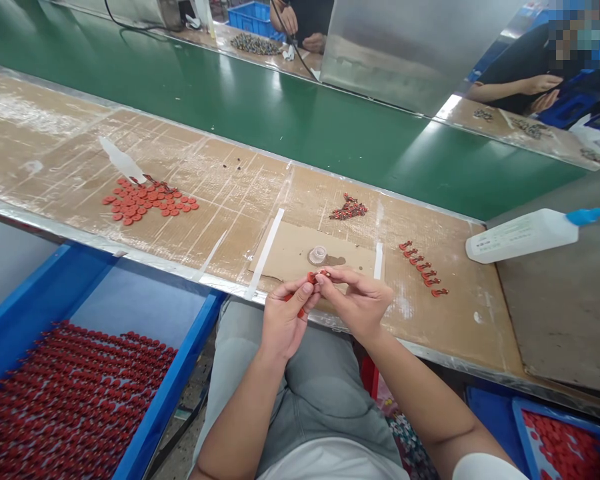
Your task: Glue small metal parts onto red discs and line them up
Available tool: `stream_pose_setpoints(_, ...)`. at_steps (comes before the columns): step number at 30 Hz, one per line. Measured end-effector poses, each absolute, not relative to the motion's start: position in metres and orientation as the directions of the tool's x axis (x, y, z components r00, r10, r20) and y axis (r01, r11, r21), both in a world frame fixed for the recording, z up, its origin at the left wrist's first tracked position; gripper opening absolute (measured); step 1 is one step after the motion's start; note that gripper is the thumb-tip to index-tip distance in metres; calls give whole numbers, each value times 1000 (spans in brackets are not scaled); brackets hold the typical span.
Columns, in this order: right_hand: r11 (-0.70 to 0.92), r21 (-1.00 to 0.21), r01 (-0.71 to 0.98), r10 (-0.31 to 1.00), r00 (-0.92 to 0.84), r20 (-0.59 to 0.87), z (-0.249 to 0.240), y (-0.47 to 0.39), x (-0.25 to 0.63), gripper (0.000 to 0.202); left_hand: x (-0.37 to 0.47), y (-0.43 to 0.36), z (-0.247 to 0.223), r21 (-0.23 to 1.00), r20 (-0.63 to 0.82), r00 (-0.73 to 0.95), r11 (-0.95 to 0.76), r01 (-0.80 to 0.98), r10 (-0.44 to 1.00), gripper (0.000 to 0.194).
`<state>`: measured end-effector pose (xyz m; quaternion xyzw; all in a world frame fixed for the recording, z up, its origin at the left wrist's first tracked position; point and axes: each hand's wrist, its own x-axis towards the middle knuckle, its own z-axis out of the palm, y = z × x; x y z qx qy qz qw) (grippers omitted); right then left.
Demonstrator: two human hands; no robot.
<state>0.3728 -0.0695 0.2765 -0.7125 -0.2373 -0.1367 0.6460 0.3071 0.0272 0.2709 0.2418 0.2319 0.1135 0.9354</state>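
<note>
My left hand (283, 327) pinches a small red disc (311, 277) in front of my body, at the near edge of the bench. More red shows between its lower fingers. Fingertips of my right hand (363, 303) meet the disc from the other side, closed on a tiny part whose kind I cannot make out. Just beyond both hands, a small round pot (317, 255) stands on a taped cardboard sheet (290, 243). A heap of small red-and-dark parts (349, 208) lies farther back. To the right, several red discs with parts standing on them (423, 268) form a slanting row.
Loose red discs (145, 200) lie left beside a white strip (123, 159). A blue tray (180, 373) below left holds rows of red pieces. A white bottle (525, 235) with a blue nozzle stands right. Beyond the green belt (205, 100), other people's hands (543, 90) work.
</note>
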Motion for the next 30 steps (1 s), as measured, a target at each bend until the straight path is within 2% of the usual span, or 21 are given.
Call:
stream_pose_setpoints(9, 5, -853, 523, 190, 837, 514, 275, -73, 375, 24, 308, 23, 272, 548, -360, 864, 830, -109, 352, 14)
stream_pose_setpoints(18, 31, -922, 386, 65, 920, 388, 263, -68, 370, 19, 310, 19, 271, 555, -379, 854, 826, -98, 356, 17)
stream_pose_setpoints(30, 73, -942, 326, 106, 937, 333, 270, -73, 366, 21, 310, 17, 274, 501, -367, 871, 859, -109, 325, 12)
